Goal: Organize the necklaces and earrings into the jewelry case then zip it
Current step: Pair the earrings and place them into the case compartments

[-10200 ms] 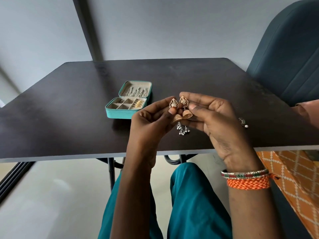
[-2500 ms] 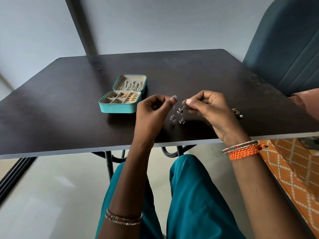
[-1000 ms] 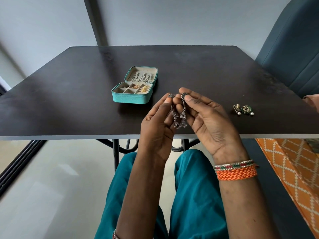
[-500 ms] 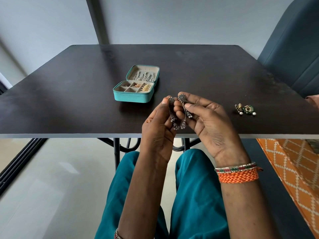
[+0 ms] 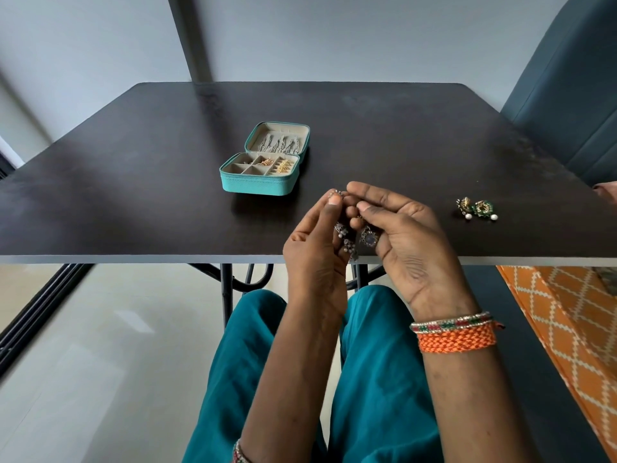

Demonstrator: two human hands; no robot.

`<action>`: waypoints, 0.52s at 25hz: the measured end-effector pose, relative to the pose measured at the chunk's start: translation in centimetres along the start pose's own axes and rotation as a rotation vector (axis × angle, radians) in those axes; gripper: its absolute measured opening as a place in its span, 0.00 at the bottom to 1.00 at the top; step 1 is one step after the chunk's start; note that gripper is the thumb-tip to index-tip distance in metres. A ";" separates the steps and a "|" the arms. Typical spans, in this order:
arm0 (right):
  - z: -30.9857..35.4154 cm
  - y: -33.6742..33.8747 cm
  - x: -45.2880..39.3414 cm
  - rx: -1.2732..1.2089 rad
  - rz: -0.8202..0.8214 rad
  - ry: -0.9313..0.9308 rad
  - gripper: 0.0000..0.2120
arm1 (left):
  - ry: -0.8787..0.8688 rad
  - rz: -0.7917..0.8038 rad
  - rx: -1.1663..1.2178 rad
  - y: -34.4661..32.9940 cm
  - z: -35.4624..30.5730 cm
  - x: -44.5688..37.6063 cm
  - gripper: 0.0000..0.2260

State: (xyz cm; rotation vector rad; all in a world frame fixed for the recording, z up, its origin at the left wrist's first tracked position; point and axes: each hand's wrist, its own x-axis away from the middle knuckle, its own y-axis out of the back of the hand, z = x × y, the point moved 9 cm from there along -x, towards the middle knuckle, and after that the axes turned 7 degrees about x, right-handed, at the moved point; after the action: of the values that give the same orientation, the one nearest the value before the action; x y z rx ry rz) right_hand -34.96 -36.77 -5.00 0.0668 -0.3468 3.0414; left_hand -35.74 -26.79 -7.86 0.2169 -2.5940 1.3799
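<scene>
Over the table's front edge my left hand (image 5: pixel 314 248) pinches the top of one silver dangling earring (image 5: pixel 345 240), and my right hand (image 5: pixel 400 235) pinches the other silver earring (image 5: pixel 368 236), which lies against its fingers. The two hands nearly touch. The teal jewelry case (image 5: pixel 263 182) lies open on the dark table (image 5: pixel 133 182), behind and left of my hands. Its lid holds silver chains and its tray compartments hold gold pieces. A pair of green and gold earrings (image 5: pixel 475 209) with white pearls lies on the table to the right of my right hand.
A dark teal chair (image 5: pixel 567 81) stands at the table's far right corner. An orange patterned cloth (image 5: pixel 574 329) lies at the right below the table edge. My knees in teal trousers (image 5: pixel 367 379) sit under the front edge.
Both hands have dropped slightly toward the table's front edge. The silver earring in my right hand has turned and now lies flat against its fingers. The case and the green pair have not moved.
</scene>
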 end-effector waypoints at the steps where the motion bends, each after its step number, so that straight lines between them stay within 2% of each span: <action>1: -0.3 0.3 0.0 0.012 -0.023 -0.001 0.11 | -0.010 -0.021 -0.003 0.2 0.2 0.1 0.09; 5: 0.2 0.1 -0.7 -0.152 -0.044 0.027 0.11 | -0.022 -0.064 -0.008 0.8 0.2 0.1 0.06; 9: 1.6 -0.4 -2.4 -0.315 -0.072 0.078 0.12 | -0.025 -0.009 -0.095 0.2 0.2 0.0 0.06; 13: 1.9 -0.4 -3.4 -0.194 -0.112 0.154 0.14 | -0.148 -0.002 -0.225 -0.6 -0.4 -0.1 0.06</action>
State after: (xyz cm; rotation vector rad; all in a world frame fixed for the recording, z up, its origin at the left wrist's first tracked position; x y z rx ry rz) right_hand -31.47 -37.01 -3.26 -0.1536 -0.6001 2.8639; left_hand -35.45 -26.75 -7.17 0.2971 -2.8414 1.0973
